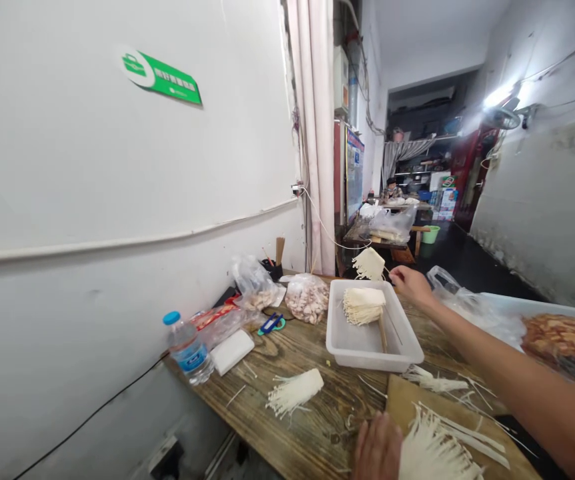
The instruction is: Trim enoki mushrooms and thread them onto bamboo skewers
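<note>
Mushrooms (369, 265) fan out on a thin stick (387, 270), just left of my right grip (410, 283), whose fingers are pinched together on the stick's end. In my view the fan stands at the far rim of the white tub (375, 361); whether over it or beyond it, I cannot tell. Inside the tub, a stack of skewered mushrooms (364, 306) lies nearer to me, to the left of and below that grip. My left grip (378, 447) rests by the cutting board (398, 395), fingers side by side, right beside a mushroom bunch (432, 447); I cannot tell whether it clasps anything. Another bunch (297, 390) lies on the table (257, 427), farther left.
</note>
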The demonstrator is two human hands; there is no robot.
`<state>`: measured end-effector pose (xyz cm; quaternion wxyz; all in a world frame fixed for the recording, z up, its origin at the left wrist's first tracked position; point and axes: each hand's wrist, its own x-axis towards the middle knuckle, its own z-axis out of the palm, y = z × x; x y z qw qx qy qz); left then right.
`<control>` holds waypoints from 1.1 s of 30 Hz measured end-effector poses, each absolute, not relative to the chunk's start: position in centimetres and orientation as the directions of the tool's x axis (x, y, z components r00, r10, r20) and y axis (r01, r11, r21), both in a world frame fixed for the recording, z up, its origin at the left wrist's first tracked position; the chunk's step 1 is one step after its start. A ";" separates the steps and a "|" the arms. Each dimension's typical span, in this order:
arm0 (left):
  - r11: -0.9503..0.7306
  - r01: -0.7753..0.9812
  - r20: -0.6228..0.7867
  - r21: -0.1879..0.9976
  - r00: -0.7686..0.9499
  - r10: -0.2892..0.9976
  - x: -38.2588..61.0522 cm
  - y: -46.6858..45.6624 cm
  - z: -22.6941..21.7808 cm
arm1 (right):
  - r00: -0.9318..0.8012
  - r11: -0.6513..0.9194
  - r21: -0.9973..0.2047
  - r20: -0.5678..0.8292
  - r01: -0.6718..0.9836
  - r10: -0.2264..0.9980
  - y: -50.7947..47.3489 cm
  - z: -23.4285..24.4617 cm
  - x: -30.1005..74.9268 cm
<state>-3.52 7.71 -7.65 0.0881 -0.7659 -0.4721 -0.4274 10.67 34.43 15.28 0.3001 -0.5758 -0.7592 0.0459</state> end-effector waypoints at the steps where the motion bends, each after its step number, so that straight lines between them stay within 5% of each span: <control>1: -0.546 0.769 0.730 0.332 0.157 0.665 -4.3 7.9 -5.7 | -0.184 0.384 -0.407 0.450 0.829 0.874 33.3 16.8 11.7; 5: -0.453 0.605 0.633 0.654 -0.110 0.766 -8.1 10.4 4.6 | -0.263 0.561 -0.359 0.615 0.746 0.743 27.9 22.4 16.4; 8: -0.452 0.317 0.538 0.834 -0.286 0.793 -9.5 12.4 12.7 | -0.307 0.643 -0.320 0.676 0.696 0.669 23.2 25.4 19.5; 13: -0.416 -0.206 0.448 0.886 0.147 0.882 -5.3 12.0 20.5 | -0.370 0.699 -0.281 0.687 0.658 0.625 15.5 27.9 22.4; 17: -0.285 -0.324 0.409 0.902 0.432 0.804 -0.6 10.2 21.4 | -0.349 0.691 -0.254 0.716 0.676 0.605 10.9 28.6 23.8; 28: -0.237 -0.287 0.350 0.928 0.453 0.820 4.2 10.2 19.6 | -0.226 0.629 -0.252 0.784 0.735 0.578 6.0 28.5 27.7; 33: -0.080 -0.270 0.214 0.960 0.516 0.829 5.1 10.0 18.0 | -0.162 0.590 -0.290 0.787 0.753 0.595 5.8 29.0 29.0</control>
